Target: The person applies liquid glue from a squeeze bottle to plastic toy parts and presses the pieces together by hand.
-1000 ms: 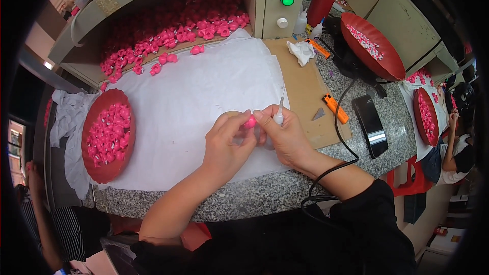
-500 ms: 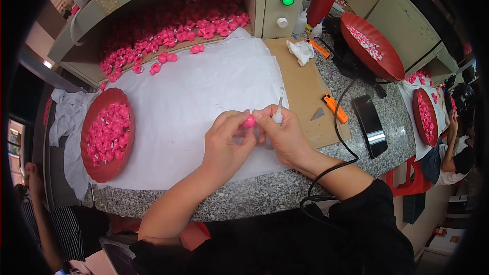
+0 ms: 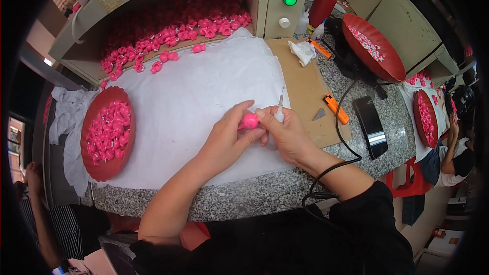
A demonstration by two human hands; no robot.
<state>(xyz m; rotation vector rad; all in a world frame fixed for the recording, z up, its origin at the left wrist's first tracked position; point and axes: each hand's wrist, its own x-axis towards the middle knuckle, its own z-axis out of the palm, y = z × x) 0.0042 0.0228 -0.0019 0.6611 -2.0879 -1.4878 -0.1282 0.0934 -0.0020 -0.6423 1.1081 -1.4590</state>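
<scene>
Over the white sheet (image 3: 178, 107), my two hands meet around a small round pink plastic piece (image 3: 250, 120). My left hand (image 3: 224, 135) cradles it from the left, thumb below it and index finger lifted off. The thumb tip of my right hand (image 3: 290, 137) presses the piece's right side. Tucked in that same hand is a white needle-tipped bottle (image 3: 279, 115), its thin tip pointing up and away; the fingers hide most of its body. A scalloped red bowl (image 3: 130, 137) of similar pink pieces stands to the left.
Pink pieces (image 3: 188, 33) are heaped in the cubby behind. At right lie an orange cutter (image 3: 336, 109), a black phone (image 3: 370, 127), crumpled tissue (image 3: 302, 52) and a red bowl (image 3: 389, 66) of tiny white-and-pink parts. A black cable (image 3: 338, 165) crosses by my right forearm. Other people sit at both sides.
My left fingers have loosened and opened around the pink piece, so more of it shows. My left index finger has risen. The right hand still keeps the bottle, almost in place.
</scene>
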